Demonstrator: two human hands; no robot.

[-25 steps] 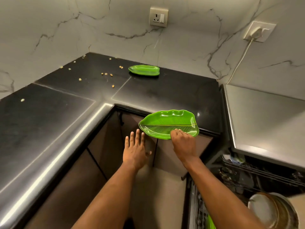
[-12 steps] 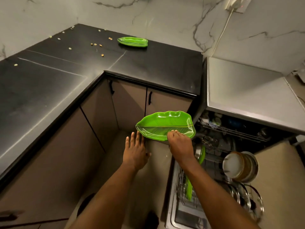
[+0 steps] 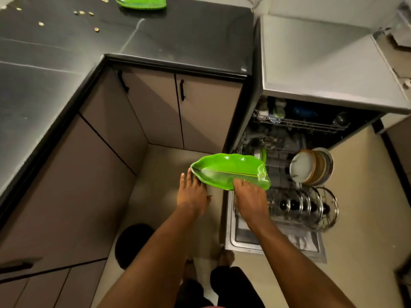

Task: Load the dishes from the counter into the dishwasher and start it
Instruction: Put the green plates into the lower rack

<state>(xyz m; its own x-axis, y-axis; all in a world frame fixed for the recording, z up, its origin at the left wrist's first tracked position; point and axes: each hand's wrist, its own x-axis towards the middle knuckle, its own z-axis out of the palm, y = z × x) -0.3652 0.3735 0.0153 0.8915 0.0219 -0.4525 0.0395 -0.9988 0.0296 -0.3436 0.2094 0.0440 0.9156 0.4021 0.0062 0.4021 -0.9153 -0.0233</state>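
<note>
Green leaf-shaped plastic plate point(image 3: 229, 172) moved lower, over the left side of the open grey dishwasher point(image 3: 311, 70), right hand point(image 3: 250, 198) gripping its near rim, left hand point(image 3: 192, 194) flat, fingers straight, by its left end.

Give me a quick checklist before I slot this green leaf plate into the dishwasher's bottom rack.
1. Right hand grip on leaf-shaped green plate: ok, pinching its near rim.
2. Left hand support: ok, straight fingers at the plate's left end.
3. Dishwasher door down, lower rack out: ok.
4. Free slot: cannot tell; round plates and glass lids occupy part.
5. Counter cleared: not ok, second green plate sits there.
</note>
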